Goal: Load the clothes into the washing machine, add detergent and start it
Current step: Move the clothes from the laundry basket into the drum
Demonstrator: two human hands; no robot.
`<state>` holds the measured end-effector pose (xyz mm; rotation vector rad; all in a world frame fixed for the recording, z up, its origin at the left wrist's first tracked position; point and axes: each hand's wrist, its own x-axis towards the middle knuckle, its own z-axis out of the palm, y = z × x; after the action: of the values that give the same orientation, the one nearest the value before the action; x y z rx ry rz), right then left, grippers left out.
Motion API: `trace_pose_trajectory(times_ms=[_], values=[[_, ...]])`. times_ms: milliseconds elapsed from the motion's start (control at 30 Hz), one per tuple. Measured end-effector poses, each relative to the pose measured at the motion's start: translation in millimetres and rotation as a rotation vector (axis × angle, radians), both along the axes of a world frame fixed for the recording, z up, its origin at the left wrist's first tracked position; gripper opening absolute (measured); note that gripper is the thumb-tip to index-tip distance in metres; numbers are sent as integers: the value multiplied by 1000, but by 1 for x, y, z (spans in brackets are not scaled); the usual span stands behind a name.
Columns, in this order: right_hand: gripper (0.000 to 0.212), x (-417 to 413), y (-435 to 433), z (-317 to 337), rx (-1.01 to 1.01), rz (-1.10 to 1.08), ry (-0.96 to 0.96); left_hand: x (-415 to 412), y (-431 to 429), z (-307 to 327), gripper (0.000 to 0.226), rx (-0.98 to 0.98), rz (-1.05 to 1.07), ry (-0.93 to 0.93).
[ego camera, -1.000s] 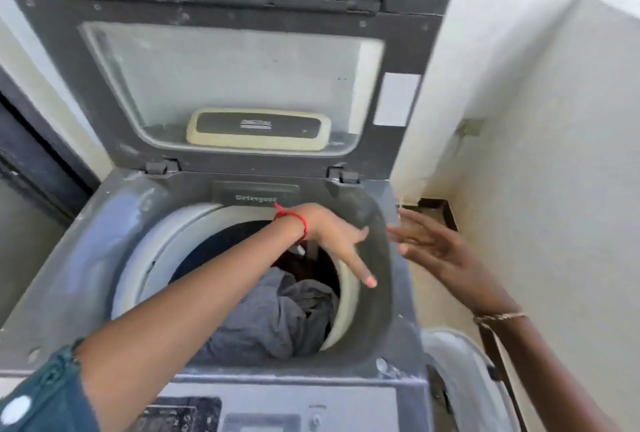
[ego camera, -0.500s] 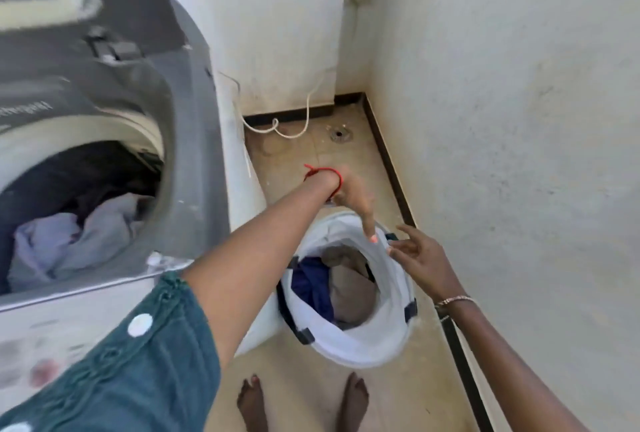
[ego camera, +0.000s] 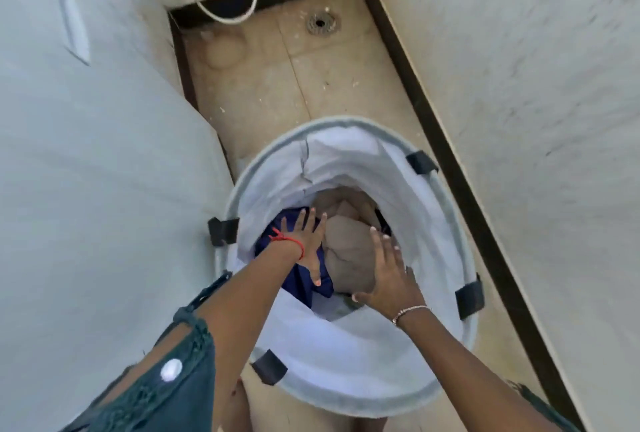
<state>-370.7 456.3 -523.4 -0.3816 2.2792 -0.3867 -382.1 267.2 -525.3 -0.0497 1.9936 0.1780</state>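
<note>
Round white fabric laundry basket (ego camera: 341,376) stands on beige tiled floor (ego camera: 270,78), just beside white washing machine side panel (ego camera: 90,196). Inside: dark blue garment (ego camera: 300,285) and beige garment (ego camera: 349,246). Left hand (ego camera: 309,241) over the blue, fingers spread wide, holding nothing. Right hand (ego camera: 388,277) over the beige, likewise spread and empty.

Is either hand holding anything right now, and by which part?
Nothing is held yet. The left hand and right hand reach open-fingered over the clothes in the basket.

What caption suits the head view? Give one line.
Left hand and right hand, fingers spread, reach into the white laundry hamper over a blue garment and a beige garment.
</note>
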Motion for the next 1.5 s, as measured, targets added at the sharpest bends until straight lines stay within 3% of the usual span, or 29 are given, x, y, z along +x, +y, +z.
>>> trace_pose_trajectory(times_ms=[167, 367, 700, 900, 1100, 1267, 1400, 1500], values=[[130, -1, -10, -96, 110, 91, 148, 6, 20, -93, 140, -73, -163, 252], [133, -15, -14, -162, 137, 101, 221, 4, 34, -162, 136, -183, -292, 483], [138, -12, -7, -223, 209, 97, 216, -7, 31, -218, 140, -172, -255, 525], [137, -14, -17, -246, 157, 61, 251, -4, 32, -242, 124, -69, -185, 519], [76, -13, -20, -251, 80, 73, 196, 1, 33, -264, 95, 117, -149, 487], [72, -20, -23, -229, 114, 149, 253, 2, 42, -253, 59, 88, -202, 534], [85, -19, -20, -191, 127, 125, 256, 5, 48, -222, 75, -7, -257, 655], [80, -17, -18, -151, 97, 82, 301, 13, 50, -178, 68, -141, -374, 915]])
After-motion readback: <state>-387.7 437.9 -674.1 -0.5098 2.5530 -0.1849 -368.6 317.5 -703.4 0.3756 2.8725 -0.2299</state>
